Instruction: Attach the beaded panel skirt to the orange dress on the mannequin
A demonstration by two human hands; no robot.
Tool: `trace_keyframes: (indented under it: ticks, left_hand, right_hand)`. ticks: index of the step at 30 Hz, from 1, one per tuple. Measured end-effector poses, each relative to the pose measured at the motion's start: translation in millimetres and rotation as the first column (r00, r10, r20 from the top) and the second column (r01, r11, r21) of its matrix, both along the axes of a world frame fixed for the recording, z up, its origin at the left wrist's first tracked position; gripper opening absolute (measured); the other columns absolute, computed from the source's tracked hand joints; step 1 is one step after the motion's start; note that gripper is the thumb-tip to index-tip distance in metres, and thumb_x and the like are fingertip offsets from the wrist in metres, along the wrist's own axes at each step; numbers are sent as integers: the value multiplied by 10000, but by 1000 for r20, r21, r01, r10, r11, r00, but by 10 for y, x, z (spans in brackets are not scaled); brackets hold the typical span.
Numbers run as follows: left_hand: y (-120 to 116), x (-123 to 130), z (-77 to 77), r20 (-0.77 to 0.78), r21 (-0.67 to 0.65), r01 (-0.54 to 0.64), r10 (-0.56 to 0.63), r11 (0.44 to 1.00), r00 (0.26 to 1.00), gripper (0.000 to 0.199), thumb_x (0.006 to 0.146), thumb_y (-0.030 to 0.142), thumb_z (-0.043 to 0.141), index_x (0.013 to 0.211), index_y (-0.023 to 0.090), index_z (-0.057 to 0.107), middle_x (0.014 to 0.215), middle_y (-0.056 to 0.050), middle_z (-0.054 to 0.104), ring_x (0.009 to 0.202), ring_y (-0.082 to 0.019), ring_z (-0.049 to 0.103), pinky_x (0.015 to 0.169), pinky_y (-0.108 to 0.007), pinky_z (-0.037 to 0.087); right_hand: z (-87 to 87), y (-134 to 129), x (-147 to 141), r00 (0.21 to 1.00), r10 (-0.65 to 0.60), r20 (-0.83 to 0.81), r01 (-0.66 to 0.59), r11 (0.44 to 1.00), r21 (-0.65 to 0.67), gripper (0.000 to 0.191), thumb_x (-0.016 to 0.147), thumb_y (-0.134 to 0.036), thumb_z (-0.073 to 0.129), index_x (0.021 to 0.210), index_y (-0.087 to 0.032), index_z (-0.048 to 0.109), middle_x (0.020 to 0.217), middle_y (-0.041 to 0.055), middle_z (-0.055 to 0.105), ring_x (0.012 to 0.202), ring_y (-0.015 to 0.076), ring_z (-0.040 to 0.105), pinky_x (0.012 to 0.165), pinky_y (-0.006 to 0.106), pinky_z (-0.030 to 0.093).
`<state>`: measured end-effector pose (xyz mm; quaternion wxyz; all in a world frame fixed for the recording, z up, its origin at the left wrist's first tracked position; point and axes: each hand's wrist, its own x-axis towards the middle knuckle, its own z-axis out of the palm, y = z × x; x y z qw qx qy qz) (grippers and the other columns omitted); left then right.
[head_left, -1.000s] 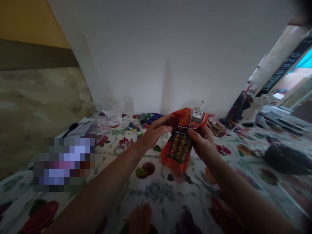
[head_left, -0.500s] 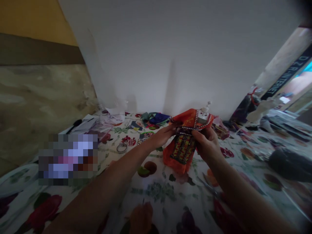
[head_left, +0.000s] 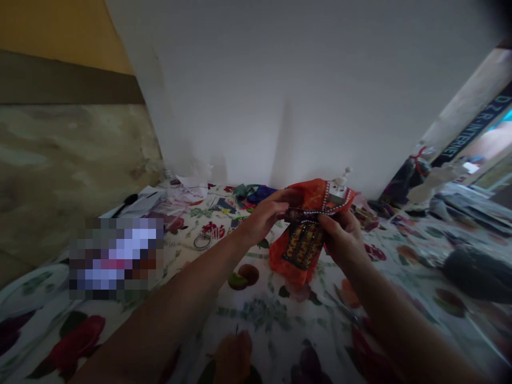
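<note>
A miniature orange-red dress (head_left: 302,250) with a dark embroidered panel and beaded trim stands on a small form with a white knob on top (head_left: 343,178). My left hand (head_left: 268,216) grips its left side at the waist, fingers on the dark band. My right hand (head_left: 342,240) holds the right side of the waist, fingers across the front. The dress hangs just above the floral tablecloth (head_left: 264,314), and my hands hide part of the bodice. A pair of scissors (head_left: 344,309) lies below my right wrist.
A white wall rises behind the table. Fabric scraps (head_left: 256,194), papers (head_left: 176,200) and a metal bangle (head_left: 202,241) lie at the back and left. A dark bundle (head_left: 478,274) sits at right. A blurred patch (head_left: 116,258) covers part of the left.
The whole view has shifted slightly right and down. My hands have drawn closer on the waist, with the left fingers now further over the dark band.
</note>
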<state>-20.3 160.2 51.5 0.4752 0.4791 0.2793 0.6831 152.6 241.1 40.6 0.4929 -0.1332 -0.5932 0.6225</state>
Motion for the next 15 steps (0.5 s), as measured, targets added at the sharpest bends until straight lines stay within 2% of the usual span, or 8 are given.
trace_keyframes:
  ticks: [5, 10, 15]
  left_hand:
    - [-45, -47, 18, 63, -93, 84, -79, 992, 995, 362, 835, 476, 627, 997, 172, 738, 1031, -73, 690, 975, -213, 606, 889, -337, 449]
    - [-25, -84, -18, -25, -118, 57, -60, 991, 998, 237, 726, 322, 751, 899, 166, 707, 909, -31, 627, 881, -167, 569, 849, -305, 427]
    - [14, -95, -78, -42, -126, 79, -85, 989, 996, 118, 691, 211, 680, 797, 160, 672, 842, -22, 578, 851, -161, 541, 825, -299, 418]
  right_hand:
    - [5, -5, -5, 1000, 7, -8, -7, 1000, -9, 290, 723, -375, 832, 979, -280, 735, 993, 9, 773, 847, 210, 715, 791, 347, 602]
    - [-17, 10, 3, 1000, 12, 13, -12, 1000, 21, 255, 766, -369, 805, 993, -281, 729, 1001, 16, 769, 860, 216, 718, 805, 366, 598]
    - [-20, 12, 5, 1000, 0, 15, -1, 999, 53, 239, 792, -372, 777, 1002, -284, 707, 1007, 17, 770, 871, 222, 723, 804, 380, 599]
